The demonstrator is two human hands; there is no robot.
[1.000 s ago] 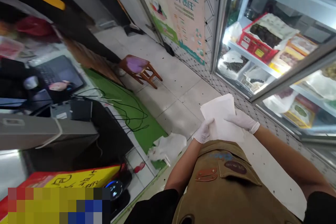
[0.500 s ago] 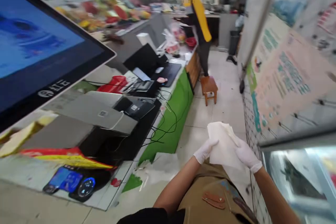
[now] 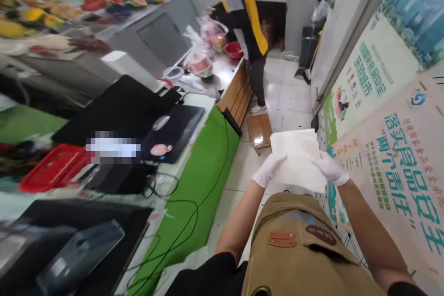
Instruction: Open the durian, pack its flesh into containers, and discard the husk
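A stack of white paper [image 3: 296, 159], perhaps sheets or flat bags, is held level in front of my brown apron [image 3: 294, 236]. My left hand [image 3: 269, 169], in a thin white glove, grips its left edge with the thumb on top. On the opposite edge, my gloved right hand [image 3: 331, 169] closes the same way. The fingers under the paper are hidden.
Left runs a green-sided counter [image 3: 201, 212] with loose cables, a red tray [image 3: 52, 166] and a mouse [image 3: 161, 123]. Ahead, a wooden stool [image 3: 259, 129] stands behind a person in a yellow-and-black top [image 3: 243, 9]. Posters [image 3: 398, 148] cover the right wall.
My view has moved forward along the aisle, and the large screen has left the picture. The paper now lies flatter and squarer between my hands. Both hands still hold it.
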